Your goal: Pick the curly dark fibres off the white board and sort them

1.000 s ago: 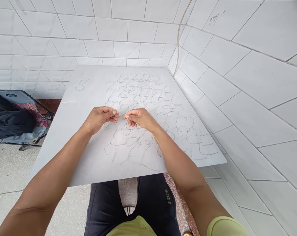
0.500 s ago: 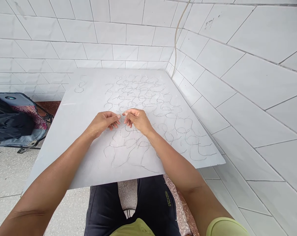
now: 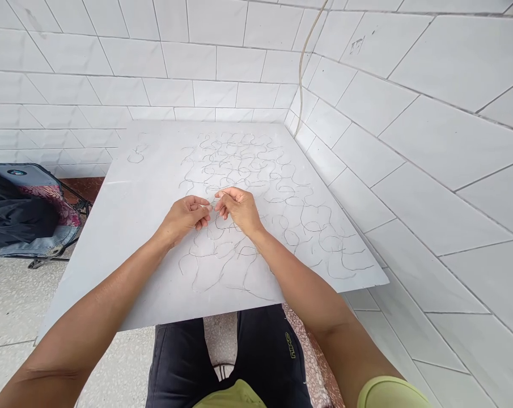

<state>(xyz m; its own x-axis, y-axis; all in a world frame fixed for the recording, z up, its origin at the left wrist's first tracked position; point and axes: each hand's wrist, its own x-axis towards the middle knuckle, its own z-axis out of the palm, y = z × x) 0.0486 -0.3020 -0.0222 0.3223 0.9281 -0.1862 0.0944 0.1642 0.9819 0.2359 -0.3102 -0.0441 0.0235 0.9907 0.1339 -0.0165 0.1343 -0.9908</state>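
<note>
A little left of the white board's [image 3: 90, 249] middle, my left hand [image 3: 187, 216] is closed in a pinch, thumb against fingers. My right hand [image 3: 242, 209] pinches just beside it, the fingertips of both almost meeting. A fine strand of wire appears to be held between them, though most of it is hidden by the fingers. Many thin, dark, curved wires [image 3: 358, 268] lie spread over the board around and beyond my hands, some overlapping. Under my right forearm, part of the spread is covered.
A small separate curl of wire [image 3: 136, 156] lies at the board's far left. White tiled walls [image 3: 447, 136] stand behind and to the right, with a cable [image 3: 301, 85] hanging in the corner. A folding chair [image 3: 47, 218] with dark cloth on it stands on the floor at left.
My left hand has shifted slightly right, bringing its fingertips closer to those of my right hand. The right hand has barely moved. The wires on the board lie as before.
</note>
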